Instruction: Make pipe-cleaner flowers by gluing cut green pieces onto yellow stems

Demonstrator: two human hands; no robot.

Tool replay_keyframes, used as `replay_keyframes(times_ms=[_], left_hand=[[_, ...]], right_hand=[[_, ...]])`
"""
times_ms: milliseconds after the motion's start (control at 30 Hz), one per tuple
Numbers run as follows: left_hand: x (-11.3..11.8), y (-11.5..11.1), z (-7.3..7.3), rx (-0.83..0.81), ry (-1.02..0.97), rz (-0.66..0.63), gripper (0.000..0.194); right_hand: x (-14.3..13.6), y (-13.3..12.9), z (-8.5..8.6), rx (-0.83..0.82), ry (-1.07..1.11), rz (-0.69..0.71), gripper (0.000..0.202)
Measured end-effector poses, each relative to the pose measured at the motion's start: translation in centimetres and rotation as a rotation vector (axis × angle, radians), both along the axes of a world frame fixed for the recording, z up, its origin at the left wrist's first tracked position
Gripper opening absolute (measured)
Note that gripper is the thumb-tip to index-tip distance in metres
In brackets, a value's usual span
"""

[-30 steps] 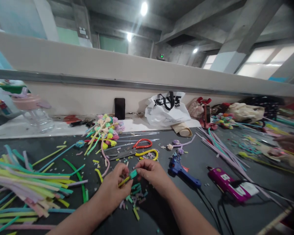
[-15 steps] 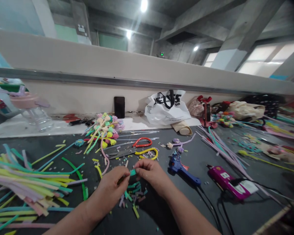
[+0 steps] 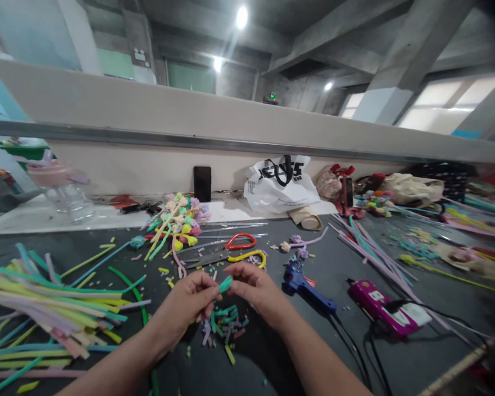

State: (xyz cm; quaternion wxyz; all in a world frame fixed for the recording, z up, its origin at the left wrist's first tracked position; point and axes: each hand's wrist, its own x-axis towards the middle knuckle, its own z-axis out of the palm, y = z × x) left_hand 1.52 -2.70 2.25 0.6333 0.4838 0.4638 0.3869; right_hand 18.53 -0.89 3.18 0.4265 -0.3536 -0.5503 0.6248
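Note:
Between both hands is a small teal fuzzy piece [image 3: 225, 284], short and bent. My left hand [image 3: 188, 300] pinches its left end, fingers curled. On its right side, my right hand [image 3: 253, 289] has thumb and forefinger closed on the same piece. Below the hands, short cut bits [image 3: 230, 353] in teal, purple and green lie scattered on the dark table [image 3: 289, 352]. Scissors with one red and one yellow handle [image 3: 247, 257] rest just beyond the fingers. A blue glue gun [image 3: 311, 291] lies to the right of my right hand.
Many pastel fuzzy strips [image 3: 49, 308] are piled at left. A bunch of fuzzy flowers [image 3: 179, 220], a black phone [image 3: 202, 183] and a white bag [image 3: 280, 187] stand behind. A magenta device [image 3: 381, 308] with black cables is at right.
My left hand has turned a little, with its fingers now showing more around the teal piece. The piece has tilted slightly upward on its right. The view has shifted slightly.

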Motion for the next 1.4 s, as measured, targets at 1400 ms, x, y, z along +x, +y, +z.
replay_keyframes(times_ms=[1400], left_hand=[[-0.5, 1.3, 3.3, 0.207, 0.374, -0.309, 0.034]], right_hand=[[0.5, 0.4, 0.0, 0.266, -0.105, -0.157, 0.009]])
